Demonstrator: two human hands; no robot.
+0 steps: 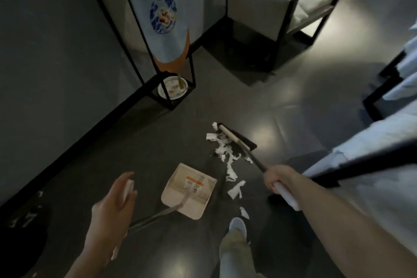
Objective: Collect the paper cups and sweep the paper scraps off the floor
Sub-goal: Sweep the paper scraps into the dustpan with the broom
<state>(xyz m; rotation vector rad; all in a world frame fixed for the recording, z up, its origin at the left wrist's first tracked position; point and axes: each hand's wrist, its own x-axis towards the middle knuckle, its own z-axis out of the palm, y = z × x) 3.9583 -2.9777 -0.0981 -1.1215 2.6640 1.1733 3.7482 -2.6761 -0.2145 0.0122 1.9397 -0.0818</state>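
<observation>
White paper scraps [226,156] lie strewn on the dark floor, in a trail from the broom head [237,140] down toward my foot. My right hand [278,178] grips the broom handle [286,196], with the bristles resting just behind the scraps. A beige dustpan [191,189] sits flat on the floor left of the scraps, its mouth facing them. My left hand [112,207] holds the white grip at the top of the dustpan's long handle [155,215]. No paper cup is plainly visible.
A black-framed stand [173,88] with a white bowl [172,87] at its base stands ahead on the left. A cream armchair [277,0] is ahead, with more seating [383,142] on the right. My shoe [238,225] is below the scraps.
</observation>
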